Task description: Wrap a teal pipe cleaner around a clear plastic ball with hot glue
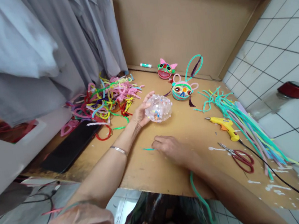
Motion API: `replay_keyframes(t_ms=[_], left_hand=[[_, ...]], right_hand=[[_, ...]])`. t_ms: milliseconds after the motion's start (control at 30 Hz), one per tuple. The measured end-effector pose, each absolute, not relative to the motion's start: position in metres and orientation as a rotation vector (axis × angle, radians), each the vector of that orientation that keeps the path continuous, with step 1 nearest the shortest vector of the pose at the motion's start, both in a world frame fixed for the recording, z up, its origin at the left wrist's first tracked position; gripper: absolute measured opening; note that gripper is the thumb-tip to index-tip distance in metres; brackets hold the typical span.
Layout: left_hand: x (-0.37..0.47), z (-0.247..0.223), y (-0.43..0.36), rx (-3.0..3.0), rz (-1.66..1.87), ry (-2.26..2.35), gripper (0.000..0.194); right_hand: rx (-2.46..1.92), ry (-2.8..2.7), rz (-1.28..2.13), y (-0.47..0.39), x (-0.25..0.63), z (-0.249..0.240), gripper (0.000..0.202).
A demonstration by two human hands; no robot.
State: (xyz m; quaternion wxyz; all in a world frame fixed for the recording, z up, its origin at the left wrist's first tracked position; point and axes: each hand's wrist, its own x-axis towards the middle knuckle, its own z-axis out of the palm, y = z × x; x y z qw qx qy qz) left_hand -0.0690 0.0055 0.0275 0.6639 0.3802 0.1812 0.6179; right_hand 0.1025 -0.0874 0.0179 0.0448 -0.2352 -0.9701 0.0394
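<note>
Cupping 1 clear ball [159,108] is the left hand [142,112]; the right hand [170,148] pinches 1 green pipe cleaner [149,149]; the tube [146,65] bears an unreadably small label [146,66].

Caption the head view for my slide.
Left hand holding a translucent speckled ball, right hand pinching a teal fuzzy stem.

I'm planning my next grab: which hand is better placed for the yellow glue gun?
Your right hand, I'd say: it's nearer the yellow glue gun, though it seems to hold a green strip. Your left hand, farther away, holds the clear ball.
</note>
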Motion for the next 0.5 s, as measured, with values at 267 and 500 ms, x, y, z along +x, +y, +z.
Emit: replay_keyframes(t_ms=[267,500], left_hand=[[-0.065,0.023,0.003,0.908,1.291,0.420,0.073],[-0.063,0.024,0.001,0.924,1.240,0.406,0.069]], right_hand=[[-0.963,-2.312,0.929,-0.083,0.145,0.025,0.018],[-0.997,-1.344,1.208,-0.059,0.166,0.042,0.043]])
